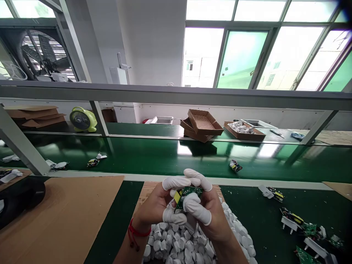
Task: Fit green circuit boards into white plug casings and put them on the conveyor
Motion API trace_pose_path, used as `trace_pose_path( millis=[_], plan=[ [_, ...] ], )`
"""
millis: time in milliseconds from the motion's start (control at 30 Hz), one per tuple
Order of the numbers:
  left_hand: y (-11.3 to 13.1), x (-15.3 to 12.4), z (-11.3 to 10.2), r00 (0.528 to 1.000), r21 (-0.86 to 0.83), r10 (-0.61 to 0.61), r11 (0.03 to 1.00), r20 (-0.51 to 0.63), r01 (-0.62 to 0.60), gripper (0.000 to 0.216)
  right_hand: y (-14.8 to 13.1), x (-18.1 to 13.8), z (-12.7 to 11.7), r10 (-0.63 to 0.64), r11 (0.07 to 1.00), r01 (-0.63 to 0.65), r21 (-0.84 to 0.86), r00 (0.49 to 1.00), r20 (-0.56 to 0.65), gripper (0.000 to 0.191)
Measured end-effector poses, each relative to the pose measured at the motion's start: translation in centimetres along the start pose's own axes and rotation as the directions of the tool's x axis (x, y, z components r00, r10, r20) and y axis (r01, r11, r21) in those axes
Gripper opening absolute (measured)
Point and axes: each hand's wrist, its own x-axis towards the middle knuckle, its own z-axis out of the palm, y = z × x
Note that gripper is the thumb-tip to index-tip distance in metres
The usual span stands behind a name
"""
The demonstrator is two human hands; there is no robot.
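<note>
Between my two hands is a small green circuit board (189, 191) with a yellow part at its left side. My left hand (170, 201), in white finger cots and with a red cord on the wrist, is closed on the board's left edge. My right hand (202, 205), also in finger cots, grips it from the right, with the thumb across its face. Fingertips hide much of the board. Below both hands lies a heap of small white plastic caps (178, 242), partly covering a brown cardboard sheet (143, 196).
Several circuit boards with white parts (293, 220) lie on the green bench at right. A conveyor belt (165, 157) behind carries a few assemblies, one (235, 165) right of centre. Cardboard (63, 212) and a black object (24, 196) are at left. Cardboard trays (205, 123) stand beyond.
</note>
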Motion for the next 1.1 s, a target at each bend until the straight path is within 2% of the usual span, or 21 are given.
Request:
trace_pose_path(
  millis=[167, 333, 467, 667, 900, 1033, 1100],
  plan=[
    [0.1, 0.3, 0.0, 1.000, -0.036, 0.008, 0.999, 0.022, -0.007, 0.067, -0.6, 0.3, -0.7, 0.043, 0.999, -0.043, -0.007, 0.997, 0.058, 0.062],
    [0.3, 0.7, 0.2, 0.996, -0.018, 0.008, 1.000, 0.092, -0.006, 0.060, -1.2, 0.5, -1.1, -0.015, 0.995, 0.020, -0.102, 0.999, 0.044, 0.047],
    [0.3, 0.8, 0.2, 0.993, -0.027, 0.011, 1.000, 0.118, -0.008, 0.058, -1.6, 0.5, -1.0, -0.065, 0.984, 0.083, -0.158, 0.991, 0.116, 0.040],
    [0.7, 0.8, 0.1, 0.986, 0.015, 0.035, 0.999, 0.165, -0.038, 0.054, -1.5, 0.5, -0.3, -0.053, 0.986, 0.073, -0.151, 0.990, 0.132, 0.030],
    [0.7, 0.8, -0.5, 0.990, -0.037, 0.032, 0.999, 0.141, -0.027, 0.062, -1.1, 0.4, -0.8, -0.033, 0.977, 0.054, -0.208, 0.994, 0.104, 0.047],
    [1.1, 0.9, -0.7, 0.987, -0.016, 0.038, 0.999, 0.157, -0.036, 0.060, -0.8, 0.2, -0.8, -0.005, 0.986, 0.024, -0.165, 0.993, 0.115, 0.044],
    [1.3, 0.9, -0.7, 0.985, -0.023, 0.027, 0.999, 0.172, -0.023, 0.059, -0.7, 0.1, -0.5, -0.038, 0.987, 0.053, -0.151, 0.994, 0.105, 0.041]
  ],
)
